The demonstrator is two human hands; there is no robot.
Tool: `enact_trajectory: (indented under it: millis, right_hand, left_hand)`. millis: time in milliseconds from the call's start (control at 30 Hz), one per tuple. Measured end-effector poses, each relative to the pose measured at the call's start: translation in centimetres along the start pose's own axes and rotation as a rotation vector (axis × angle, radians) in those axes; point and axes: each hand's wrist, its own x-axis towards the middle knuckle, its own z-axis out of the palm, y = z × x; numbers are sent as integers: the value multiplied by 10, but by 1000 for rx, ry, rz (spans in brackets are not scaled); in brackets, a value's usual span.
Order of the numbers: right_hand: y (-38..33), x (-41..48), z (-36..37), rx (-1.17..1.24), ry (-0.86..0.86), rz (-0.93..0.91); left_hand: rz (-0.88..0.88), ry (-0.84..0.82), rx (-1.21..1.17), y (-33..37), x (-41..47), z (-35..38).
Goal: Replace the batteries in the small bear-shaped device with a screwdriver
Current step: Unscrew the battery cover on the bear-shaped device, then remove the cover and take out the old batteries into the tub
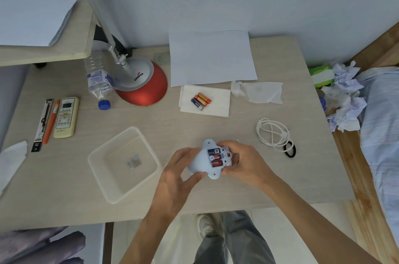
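Gripping the bear-shaped device [203, 161] from both sides, left hand [174, 174] and right hand [244, 161] keep its open battery compartment [215, 157] facing up for access.

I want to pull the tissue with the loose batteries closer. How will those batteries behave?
The batteries are cylinders lying on their sides, so they would probably roll. The tissue under them looks thin and floppy, so it likely bunches rather than carrying them. Lifted singly, each should feel rigid and dense for its size.
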Motion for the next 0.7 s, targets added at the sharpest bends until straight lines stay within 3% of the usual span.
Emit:
enact_trajectory:
  millis: [200, 433, 700]
  right_hand:
    - [3, 1, 0, -10, -9, 1]
    - [7, 2, 0, -35, -6, 5]
    - [5, 3, 0, -63, 0, 3]
  left_hand:
    - [-104, -4, 123, -35, -58, -18]
    - [-93, 5, 330, -71, -70, -12]
    - [-50, 75, 389, -74, -63, -2]
